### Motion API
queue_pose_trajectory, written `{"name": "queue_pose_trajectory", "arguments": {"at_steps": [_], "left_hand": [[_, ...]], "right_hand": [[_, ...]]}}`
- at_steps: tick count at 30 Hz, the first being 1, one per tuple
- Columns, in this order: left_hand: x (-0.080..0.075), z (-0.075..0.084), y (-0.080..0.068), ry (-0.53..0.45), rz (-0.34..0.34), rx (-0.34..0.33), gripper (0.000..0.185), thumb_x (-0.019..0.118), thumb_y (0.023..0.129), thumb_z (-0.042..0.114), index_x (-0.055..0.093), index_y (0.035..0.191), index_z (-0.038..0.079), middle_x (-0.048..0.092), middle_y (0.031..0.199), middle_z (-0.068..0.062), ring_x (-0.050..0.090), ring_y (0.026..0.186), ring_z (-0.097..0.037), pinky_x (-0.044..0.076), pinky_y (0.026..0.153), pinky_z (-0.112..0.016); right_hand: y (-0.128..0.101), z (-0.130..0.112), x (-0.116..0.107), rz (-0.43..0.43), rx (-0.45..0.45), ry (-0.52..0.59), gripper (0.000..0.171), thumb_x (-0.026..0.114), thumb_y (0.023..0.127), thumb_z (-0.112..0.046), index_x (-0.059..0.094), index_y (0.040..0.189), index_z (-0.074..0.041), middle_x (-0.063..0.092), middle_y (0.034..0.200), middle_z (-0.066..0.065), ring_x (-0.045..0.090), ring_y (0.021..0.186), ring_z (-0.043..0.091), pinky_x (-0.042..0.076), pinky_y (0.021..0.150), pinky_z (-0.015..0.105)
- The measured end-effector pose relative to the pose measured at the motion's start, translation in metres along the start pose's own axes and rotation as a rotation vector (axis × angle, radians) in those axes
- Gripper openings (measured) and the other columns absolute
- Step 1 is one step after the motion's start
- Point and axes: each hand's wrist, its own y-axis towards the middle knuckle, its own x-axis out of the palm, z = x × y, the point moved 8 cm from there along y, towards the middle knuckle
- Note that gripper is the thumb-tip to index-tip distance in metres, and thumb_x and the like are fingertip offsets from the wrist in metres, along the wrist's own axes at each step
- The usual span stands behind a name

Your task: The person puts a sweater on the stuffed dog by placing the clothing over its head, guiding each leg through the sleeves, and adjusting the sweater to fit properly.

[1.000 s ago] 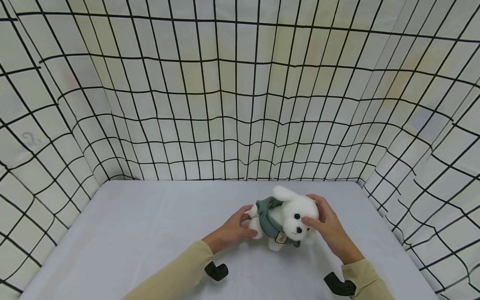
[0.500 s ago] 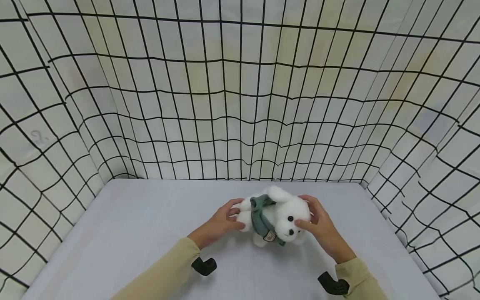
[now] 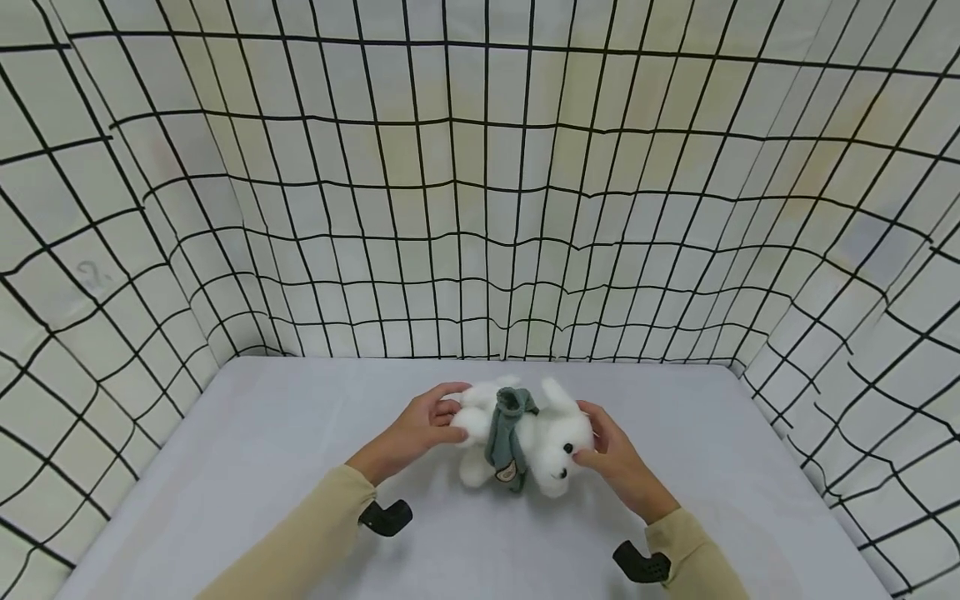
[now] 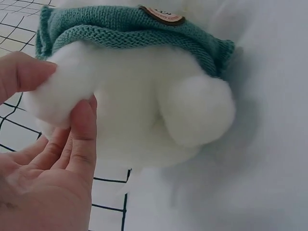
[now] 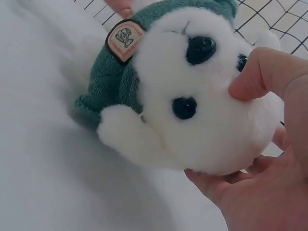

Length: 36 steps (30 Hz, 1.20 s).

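Head view: a white plush dog (image 3: 525,446) in a green knitted sweater (image 3: 504,433) is seen on the grey table (image 3: 247,467), held between the two hands. Its rear is gripped by the left hand (image 3: 416,429); its head is gripped by the right hand (image 3: 615,462).

Left wrist view: a hind leg is pinched between thumb and fingers (image 4: 82,130) of the left hand.

Right wrist view: the head is cupped by the right hand, the thumb (image 5: 262,72) pressed beside an eye. A round patch (image 5: 124,39) is noted on the sweater.
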Motion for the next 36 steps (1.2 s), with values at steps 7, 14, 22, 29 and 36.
{"name": "queue_pose_trajectory", "arguments": {"at_steps": [7, 14, 22, 29, 36], "left_hand": [[-0.004, 0.012, -0.002, 0.026, 0.013, 0.008, 0.069, 0.067, 0.084, 0.004, 0.036, 0.146, 0.010, 0.059, 0.121, -0.014, 0.061, 0.105, -0.012, 0.052, 0.088, -0.026], [-0.010, 0.007, 0.000, 0.032, 0.058, -0.016, 0.062, 0.064, 0.087, 0.007, 0.039, 0.144, 0.010, 0.058, 0.121, -0.013, 0.059, 0.100, -0.011, 0.051, 0.085, -0.026], [-0.010, -0.006, 0.000, 0.051, 0.086, -0.057, 0.059, 0.064, 0.087, 0.011, 0.040, 0.141, 0.016, 0.055, 0.127, -0.014, 0.056, 0.101, -0.017, 0.049, 0.086, -0.030], [-0.007, -0.002, -0.001, 0.047, 0.087, -0.053, 0.061, 0.063, 0.088, 0.011, 0.038, 0.143, 0.015, 0.054, 0.126, -0.015, 0.058, 0.097, -0.016, 0.053, 0.084, -0.033], [-0.005, 0.001, -0.004, 0.054, 0.098, -0.045, 0.061, 0.063, 0.089, 0.010, 0.036, 0.143, 0.012, 0.056, 0.121, -0.015, 0.061, 0.092, -0.014, 0.054, 0.081, -0.034]], "right_hand": [[0.002, 0.011, 0.013, -0.024, 0.055, -0.013, 0.067, 0.057, 0.081, -0.002, 0.036, 0.144, -0.013, 0.043, 0.143, 0.014, 0.050, 0.121, 0.027, 0.045, 0.093, 0.031], [0.006, 0.026, 0.023, -0.098, 0.096, -0.055, 0.061, 0.062, 0.086, -0.010, 0.038, 0.143, -0.012, 0.043, 0.145, 0.015, 0.048, 0.129, 0.031, 0.044, 0.098, 0.033], [0.003, 0.025, 0.021, -0.100, 0.088, -0.132, 0.060, 0.064, 0.087, -0.016, 0.041, 0.142, -0.013, 0.044, 0.145, 0.017, 0.044, 0.132, 0.039, 0.043, 0.102, 0.046], [0.010, 0.011, 0.008, -0.014, 0.069, -0.130, 0.053, 0.067, 0.090, -0.020, 0.047, 0.139, -0.017, 0.048, 0.144, 0.009, 0.046, 0.132, 0.033, 0.042, 0.105, 0.049], [0.018, -0.019, 0.002, 0.017, -0.055, -0.228, 0.042, 0.066, 0.091, -0.017, 0.053, 0.132, -0.015, 0.054, 0.136, 0.009, 0.051, 0.126, 0.031, 0.047, 0.098, 0.042]]}}
